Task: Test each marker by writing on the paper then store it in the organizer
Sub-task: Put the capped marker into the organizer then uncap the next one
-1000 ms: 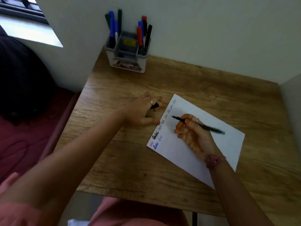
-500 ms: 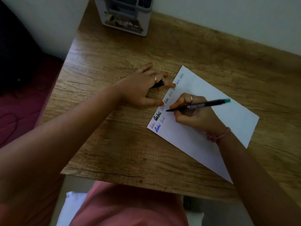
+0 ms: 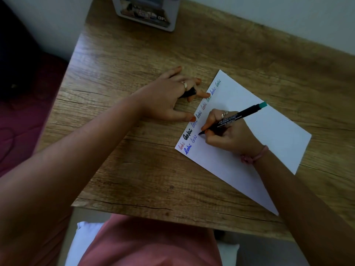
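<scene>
A white sheet of paper lies slanted on the wooden desk, with several small coloured words along its left edge. My right hand grips a black marker with a teal end; its tip touches the paper just right of the second row of words. My left hand rests flat on the desk beside the paper's left edge, fingers spread, thumb on the edge, with a black cap tucked between two fingers. The grey-white organizer stands at the desk's far edge, only its base in view.
A white wall runs behind the desk. The desk's left edge drops to a dark red surface. My lap in pink cloth sits under the near edge.
The view has tilted down, so the organizer's markers left the frame. My right hand brought the marker from above the paper down to its left part, tip now on the sheet.
</scene>
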`<state>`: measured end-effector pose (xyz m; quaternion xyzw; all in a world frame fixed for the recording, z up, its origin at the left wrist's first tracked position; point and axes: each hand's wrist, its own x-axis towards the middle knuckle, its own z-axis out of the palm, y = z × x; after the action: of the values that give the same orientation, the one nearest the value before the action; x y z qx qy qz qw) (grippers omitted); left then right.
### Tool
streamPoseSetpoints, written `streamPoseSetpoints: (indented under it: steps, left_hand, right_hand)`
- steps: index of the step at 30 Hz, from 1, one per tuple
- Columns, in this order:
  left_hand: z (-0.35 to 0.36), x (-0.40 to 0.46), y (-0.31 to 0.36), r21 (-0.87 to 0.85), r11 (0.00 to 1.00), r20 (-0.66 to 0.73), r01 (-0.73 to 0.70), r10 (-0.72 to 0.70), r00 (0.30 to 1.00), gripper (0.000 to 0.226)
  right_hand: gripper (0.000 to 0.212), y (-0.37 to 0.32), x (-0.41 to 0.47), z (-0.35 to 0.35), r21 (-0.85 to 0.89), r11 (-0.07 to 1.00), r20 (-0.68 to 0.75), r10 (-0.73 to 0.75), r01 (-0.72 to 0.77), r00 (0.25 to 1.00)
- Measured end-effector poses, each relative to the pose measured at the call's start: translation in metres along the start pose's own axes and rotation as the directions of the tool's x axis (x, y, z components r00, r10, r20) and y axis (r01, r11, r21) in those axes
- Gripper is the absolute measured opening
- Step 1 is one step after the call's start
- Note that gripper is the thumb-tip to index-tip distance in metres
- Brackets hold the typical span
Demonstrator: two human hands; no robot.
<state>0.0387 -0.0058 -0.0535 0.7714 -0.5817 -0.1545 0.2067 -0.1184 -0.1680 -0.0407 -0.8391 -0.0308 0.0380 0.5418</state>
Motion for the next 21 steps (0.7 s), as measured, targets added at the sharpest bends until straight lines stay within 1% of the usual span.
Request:
streamPoseSetpoints:
  steps: [2, 5, 10, 13, 17, 21]
  left_hand:
    - [0.0001, 0.0004, 0.0003, 0.012, 1.000, 0.010, -0.001, 0.000, 1.000, 0.074]
    - [-0.0007, 0.0002, 0.0014, 0.013, 1.000, 0.019, -0.005, 0.005, 1.000, 0.069]
    - [-0.0015, -0.0006, 0.0030, -0.005, 1.000, 0.017, -0.009, 0.009, 1.000, 0.067]
    - [-0.0018, -0.0006, 0.0031, -0.002, 1.000, 0.014, -0.006, 0.006, 1.000, 0.068]
    - [-0.0010, -0.0002, 0.0035, -0.027, 1.000, 0.007, 0.000, 0.001, 1.000, 0.066]
    - [-0.0007, 0.0001, 0.0031, -0.005, 1.000, 0.008, 0.009, -0.009, 1.000, 0.074]
  right_hand:
    - [0.007, -0.0001, -0.0003, 0.0010, -0.003, 1.000, -0.010, -0.004, 0.004, 1.000]
    - [0.009, -0.0004, 0.0014, 0.0035, -0.043, 0.999, -0.040, -0.034, 0.032, 0.999]
    - [0.006, 0.0020, -0.0009, 0.0027, -0.036, 0.999, -0.033, -0.032, 0.030, 0.999]
    - [0.009, 0.0020, -0.0009, 0.0030, -0.019, 1.000, -0.060, -0.023, 0.022, 0.998]
    - [0.010, 0.0048, -0.0011, 0.0032, -0.035, 0.999, -0.063, -0.042, 0.040, 0.997]
    - [0.010, 0.0068, -0.0006, 0.0044, -0.031, 0.999, -0.081, -0.042, 0.040, 0.996]
